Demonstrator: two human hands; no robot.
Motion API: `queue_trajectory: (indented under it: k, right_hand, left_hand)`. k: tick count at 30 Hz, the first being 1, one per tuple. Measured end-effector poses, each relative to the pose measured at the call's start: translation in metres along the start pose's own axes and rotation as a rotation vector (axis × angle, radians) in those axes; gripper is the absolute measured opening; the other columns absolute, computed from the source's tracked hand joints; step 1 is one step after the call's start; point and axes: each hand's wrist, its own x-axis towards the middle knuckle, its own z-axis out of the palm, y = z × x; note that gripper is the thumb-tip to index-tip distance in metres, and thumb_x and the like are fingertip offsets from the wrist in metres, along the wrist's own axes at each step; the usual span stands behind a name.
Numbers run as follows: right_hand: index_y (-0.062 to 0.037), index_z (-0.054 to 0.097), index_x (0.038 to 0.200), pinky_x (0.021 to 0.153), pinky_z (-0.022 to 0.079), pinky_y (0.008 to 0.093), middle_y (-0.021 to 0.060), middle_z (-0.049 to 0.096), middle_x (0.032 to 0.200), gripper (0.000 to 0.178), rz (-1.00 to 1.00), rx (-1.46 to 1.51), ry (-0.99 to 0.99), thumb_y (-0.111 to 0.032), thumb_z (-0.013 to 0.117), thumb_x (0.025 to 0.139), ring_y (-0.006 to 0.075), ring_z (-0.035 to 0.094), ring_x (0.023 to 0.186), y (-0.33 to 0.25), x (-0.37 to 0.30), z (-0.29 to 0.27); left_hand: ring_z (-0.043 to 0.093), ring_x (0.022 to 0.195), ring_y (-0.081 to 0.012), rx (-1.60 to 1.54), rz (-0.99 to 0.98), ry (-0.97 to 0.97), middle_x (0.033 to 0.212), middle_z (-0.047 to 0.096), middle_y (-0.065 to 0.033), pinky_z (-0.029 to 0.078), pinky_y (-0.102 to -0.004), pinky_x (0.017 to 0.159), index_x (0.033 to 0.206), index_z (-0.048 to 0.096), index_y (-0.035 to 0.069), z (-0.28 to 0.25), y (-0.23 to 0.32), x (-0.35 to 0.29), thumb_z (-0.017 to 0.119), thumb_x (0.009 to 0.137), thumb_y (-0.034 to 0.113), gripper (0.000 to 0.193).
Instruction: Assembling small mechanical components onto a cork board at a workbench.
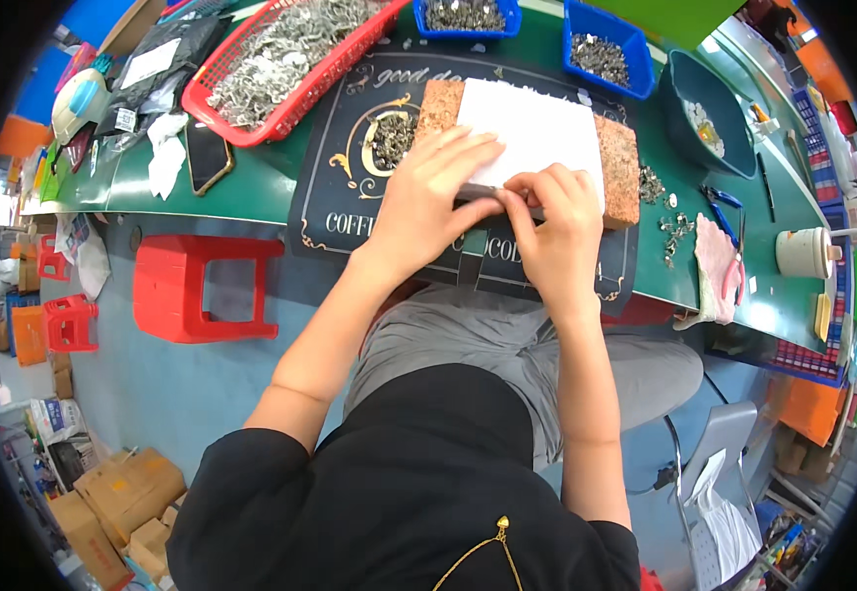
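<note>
A white sheet or pad [535, 133] lies over a speckled brown block [617, 172] in front of me. My left hand [438, 187] rests at the pad's near left corner, its fingers stretched flat and its thumb pointing right. Close beside it, my right hand [558, 212] is closed, with curled fingers and its thumb against the index finger. The thumbs almost meet at the near edge. Between the hands shows a dark narrow strip [477, 191]; whether it is a separate piece I cannot tell. Anything inside the right-hand pinch is hidden.
A black printed mat [335, 133] lies under the block. Beyond are a red basket [214, 98] of metal parts and blue trays [573, 74]. Left lies a phone [209, 158]. Right are a dark green basin [679, 94], pliers [722, 202] and a pink cloth [712, 261].
</note>
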Motion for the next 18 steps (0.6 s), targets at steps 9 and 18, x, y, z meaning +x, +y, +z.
queue_trajectory:
  k: [9,18]
  right_hand:
    - [-0.0035,0.063,0.078,0.063,0.042,0.0282,0.0057,0.061,0.078,0.016,0.058,0.256,-0.015,0.001,0.073,0.067,0.0165,0.054,0.071,-0.027,-0.020,-0.018]
    - [0.0024,0.067,0.100,0.067,0.049,0.0217,0.0090,0.066,0.095,0.022,0.490,0.781,-0.073,0.010,0.065,0.079,0.0097,0.060,0.077,-0.033,-0.021,-0.010]
  left_hand:
    - [0.054,0.103,-0.0261,0.298,-0.323,-0.030,0.104,0.064,-0.0057,0.040,-0.0365,0.093,0.101,0.071,0.008,-0.054,-0.090,-0.001,0.065,0.084,0.009,0.019]
    - [0.063,0.087,-0.0108,-0.501,-0.601,0.078,0.096,0.068,-0.0071,0.049,-0.0241,0.077,0.102,0.066,-0.003,-0.051,-0.029,0.004,0.065,0.089,0.005,0.015]
